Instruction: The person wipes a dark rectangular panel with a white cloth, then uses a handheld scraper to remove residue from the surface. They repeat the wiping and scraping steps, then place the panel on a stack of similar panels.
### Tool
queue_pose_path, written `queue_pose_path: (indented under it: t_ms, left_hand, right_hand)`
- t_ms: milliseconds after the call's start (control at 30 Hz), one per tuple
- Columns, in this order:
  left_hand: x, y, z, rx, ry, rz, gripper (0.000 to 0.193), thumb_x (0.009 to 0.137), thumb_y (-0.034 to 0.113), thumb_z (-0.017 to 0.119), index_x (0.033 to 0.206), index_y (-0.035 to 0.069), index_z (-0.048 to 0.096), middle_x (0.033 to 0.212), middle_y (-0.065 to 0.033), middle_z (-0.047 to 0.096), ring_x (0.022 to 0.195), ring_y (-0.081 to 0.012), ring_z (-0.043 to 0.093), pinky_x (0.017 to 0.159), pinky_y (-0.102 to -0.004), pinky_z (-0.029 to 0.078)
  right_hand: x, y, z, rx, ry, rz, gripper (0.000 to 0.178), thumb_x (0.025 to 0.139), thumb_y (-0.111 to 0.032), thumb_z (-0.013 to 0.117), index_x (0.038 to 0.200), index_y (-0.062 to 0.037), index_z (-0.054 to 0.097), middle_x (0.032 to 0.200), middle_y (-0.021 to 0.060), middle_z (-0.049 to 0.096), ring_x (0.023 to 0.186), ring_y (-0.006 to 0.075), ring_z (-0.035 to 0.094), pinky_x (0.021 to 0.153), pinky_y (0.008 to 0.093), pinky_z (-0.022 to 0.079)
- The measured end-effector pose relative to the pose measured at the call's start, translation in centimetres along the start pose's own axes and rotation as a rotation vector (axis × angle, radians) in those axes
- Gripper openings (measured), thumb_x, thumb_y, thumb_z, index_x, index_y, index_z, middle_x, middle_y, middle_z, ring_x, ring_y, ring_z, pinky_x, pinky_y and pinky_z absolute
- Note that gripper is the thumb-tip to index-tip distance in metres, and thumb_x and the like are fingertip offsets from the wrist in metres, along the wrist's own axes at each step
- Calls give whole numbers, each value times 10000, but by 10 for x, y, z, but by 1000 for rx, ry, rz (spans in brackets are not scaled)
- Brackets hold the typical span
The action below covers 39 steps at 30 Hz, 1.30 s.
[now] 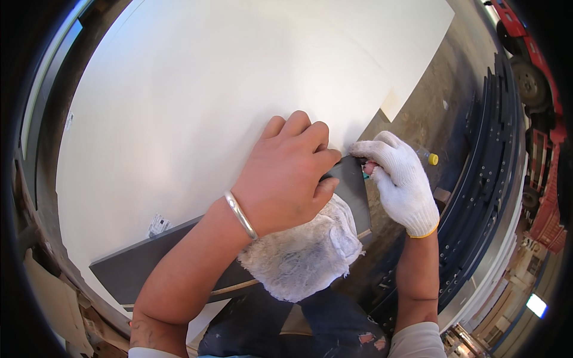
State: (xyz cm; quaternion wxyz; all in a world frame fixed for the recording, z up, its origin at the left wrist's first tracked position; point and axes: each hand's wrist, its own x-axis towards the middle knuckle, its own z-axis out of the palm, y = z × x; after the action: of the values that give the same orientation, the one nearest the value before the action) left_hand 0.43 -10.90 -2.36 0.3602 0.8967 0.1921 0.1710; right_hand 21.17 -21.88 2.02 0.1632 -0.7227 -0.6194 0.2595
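A long dark grey strip panel (pixel 143 262) lies along the near edge of a big white board (pixel 179 101). My bare left hand (pixel 283 179), with a silver bangle (pixel 240 216) at its wrist, rests over the panel's right part, fingers curled and thumb bent toward the index finger. What they grip is hidden. My right hand (pixel 403 179), in a white knit glove, is closed at the panel's right corner. A bare fingertip shows there beside a tiny green bit I cannot name. Below my left hand, a smudged white cloth (pixel 304 256) drapes over the panel's near edge.
To the right, long dark metal bars (pixel 477 191) with rows of holes are stacked. A yellow-capped bottle (pixel 433 159) lies on the floor beyond my right hand. A red vehicle (pixel 531 65) stands at the far right. A printed label (pixel 159 225) sits on the white board.
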Motion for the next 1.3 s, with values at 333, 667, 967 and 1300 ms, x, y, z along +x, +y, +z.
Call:
queue_pose_path:
  t_ms: [333,667,967,1300]
  left_hand:
    - [0,0,-1,13,-25,-6,258,846,180,778,1083,77,771,1034,-68,601,1049,-266,525,951,-403,406]
    - [0,-1,1,52,-4,11,207,880,259,763,971,75,786,1017,-55,618,1089,-245,535,962,-387,429]
    - [-2,-1,-1,41,-30,-6,235,864,228,774,1044,77,788,1008,-66,602,1066,-254,522,978,-394,420]
    - [-1,0,-4,50,-35,-16,250,858,219,787,1057,69,800,994,-70,601,1063,-255,516,997,-395,418]
  right_hand:
    - [13,-3,-6,-153,-60,-74,206,879,-19,671,1067,-92,714,1005,140,652,1024,392,635,905,458,518]
    - [17,-3,-5,-131,-85,-72,220,839,23,679,1029,-83,712,969,139,631,1005,393,628,905,457,512]
    - [18,-2,-4,-118,-108,-115,217,836,-1,703,1028,-100,724,981,132,631,1014,389,626,905,459,510]
    - [18,-3,1,-220,-29,-198,228,812,-24,737,1021,-114,743,990,107,645,1005,371,625,888,454,510]
